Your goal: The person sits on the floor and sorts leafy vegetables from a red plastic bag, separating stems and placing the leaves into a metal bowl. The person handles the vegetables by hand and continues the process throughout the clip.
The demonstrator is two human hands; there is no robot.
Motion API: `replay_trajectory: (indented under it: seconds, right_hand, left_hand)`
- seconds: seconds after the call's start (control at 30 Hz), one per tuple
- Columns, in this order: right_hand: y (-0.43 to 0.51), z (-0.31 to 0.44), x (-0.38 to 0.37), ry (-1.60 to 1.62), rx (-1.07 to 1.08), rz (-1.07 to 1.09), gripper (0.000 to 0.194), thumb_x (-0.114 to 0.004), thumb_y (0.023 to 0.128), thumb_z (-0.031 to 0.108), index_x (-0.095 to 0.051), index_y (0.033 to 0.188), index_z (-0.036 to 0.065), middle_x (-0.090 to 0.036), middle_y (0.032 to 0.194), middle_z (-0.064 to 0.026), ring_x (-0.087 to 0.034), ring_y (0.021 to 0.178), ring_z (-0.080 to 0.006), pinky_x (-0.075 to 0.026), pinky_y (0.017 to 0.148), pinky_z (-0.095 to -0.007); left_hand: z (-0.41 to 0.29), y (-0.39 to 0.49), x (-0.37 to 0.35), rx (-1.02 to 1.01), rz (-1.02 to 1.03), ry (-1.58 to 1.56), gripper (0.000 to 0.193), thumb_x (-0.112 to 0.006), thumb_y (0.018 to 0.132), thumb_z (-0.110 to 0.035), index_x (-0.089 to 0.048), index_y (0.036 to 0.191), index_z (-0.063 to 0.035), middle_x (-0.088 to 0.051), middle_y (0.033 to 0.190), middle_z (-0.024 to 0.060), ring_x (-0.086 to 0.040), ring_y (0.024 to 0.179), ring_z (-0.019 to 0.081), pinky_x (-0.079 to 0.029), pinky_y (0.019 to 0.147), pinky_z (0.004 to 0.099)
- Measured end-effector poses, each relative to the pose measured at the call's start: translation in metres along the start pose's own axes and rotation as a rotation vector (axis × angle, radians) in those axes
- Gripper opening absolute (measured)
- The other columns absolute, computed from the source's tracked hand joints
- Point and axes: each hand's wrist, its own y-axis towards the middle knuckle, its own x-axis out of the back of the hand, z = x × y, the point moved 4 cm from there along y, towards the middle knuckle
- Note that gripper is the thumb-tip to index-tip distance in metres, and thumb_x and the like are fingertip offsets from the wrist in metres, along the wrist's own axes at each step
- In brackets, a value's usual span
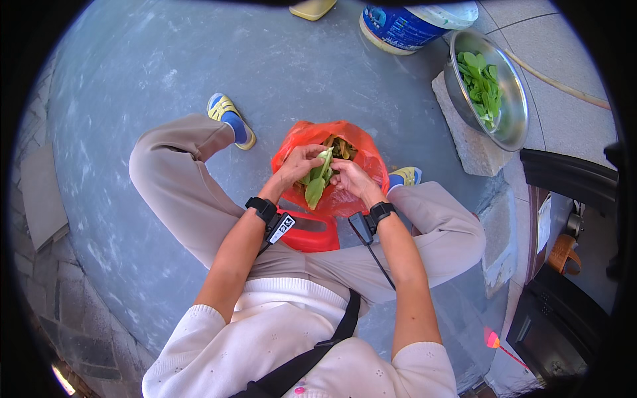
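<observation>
Over the mouth of a red plastic bag (366, 134), both hands are at one leafy green vegetable (321, 179) with a pale stem and broad leaves. My left hand (298, 163) grips its stem near the upper end. From the other side, the thumb and fingers of my right hand (352, 176) pinch at the same plant. Its leaves hang downward, towards my body. Inside the bag lie more leaves and stems (342, 148), some yellowed or brownish; my hands hide part of them.
A steel basin (517, 107) of green leaves tilts on a stone block (470, 142) at right. Beyond stands a blue-and-white bucket (398, 32). A red plastic piece (318, 243) lies between my legs. Black furniture (552, 318) and a hose (557, 87) are at right.
</observation>
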Motion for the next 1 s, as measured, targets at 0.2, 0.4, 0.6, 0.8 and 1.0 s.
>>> replay_trajectory:
  seconds: [0.2, 0.4, 0.6, 0.8, 1.0]
  right_hand:
    - [-0.011, 0.018, -0.003, -0.436, 0.161, -0.437, 0.033, -0.054, 0.089, 0.017, -0.052, 0.120, 0.007, -0.059, 0.109, -0.0062, -0.062, 0.067, -0.0139, -0.046, 0.051, -0.0229]
    - [0.001, 0.027, -0.026, -0.614, 0.470, -0.298, 0.031, -0.063, 0.086, 0.022, -0.060, 0.108, 0.001, -0.066, 0.089, -0.0067, -0.061, 0.071, -0.0116, -0.048, 0.057, -0.0263]
    - [-0.007, 0.029, -0.035, -1.036, 0.670, -0.453, 0.017, -0.061, 0.085, 0.014, -0.060, 0.094, 0.000, -0.064, 0.085, -0.0161, -0.062, 0.076, -0.0307, -0.049, 0.068, -0.0391]
    - [-0.005, 0.026, -0.032, -1.132, 0.744, -0.352, 0.014, -0.054, 0.088, 0.012, -0.057, 0.088, -0.002, -0.062, 0.088, -0.0171, -0.060, 0.084, -0.0353, -0.047, 0.070, -0.0428]
    - [-0.006, 0.029, 0.009, -1.073, 0.516, -0.500, 0.021, -0.053, 0.090, 0.013, -0.062, 0.098, -0.004, -0.065, 0.086, -0.0167, -0.066, 0.074, -0.0242, -0.051, 0.065, -0.0348]
  left_hand:
    - [0.017, 0.006, 0.013, 0.015, -0.209, 0.094, 0.030, -0.065, 0.081, -0.002, -0.058, 0.110, 0.0003, -0.065, 0.093, 0.0040, -0.061, 0.081, 0.0104, -0.051, 0.073, 0.0255]
    - [0.013, 0.003, 0.011, -0.052, -0.259, 0.248, 0.037, -0.075, 0.073, -0.007, -0.060, 0.105, 0.0012, -0.067, 0.087, 0.0074, -0.061, 0.078, 0.0123, -0.049, 0.070, 0.0272]
    - [0.016, 0.003, 0.013, -0.081, -0.273, 0.359, 0.028, -0.073, 0.073, -0.009, -0.064, 0.098, 0.0003, -0.065, 0.081, 0.0070, -0.059, 0.074, 0.0123, -0.047, 0.067, 0.0288]
    - [0.024, 0.005, 0.017, -0.029, -0.112, 0.487, 0.026, -0.062, 0.082, -0.002, -0.061, 0.107, 0.0021, -0.064, 0.091, 0.0045, -0.059, 0.083, 0.0110, -0.048, 0.073, 0.0267]
    - [0.021, 0.000, 0.011, 0.123, 0.013, 0.125, 0.030, -0.058, 0.087, -0.004, -0.058, 0.116, 0.0011, -0.062, 0.098, 0.0031, -0.058, 0.088, 0.0109, -0.047, 0.078, 0.0261]
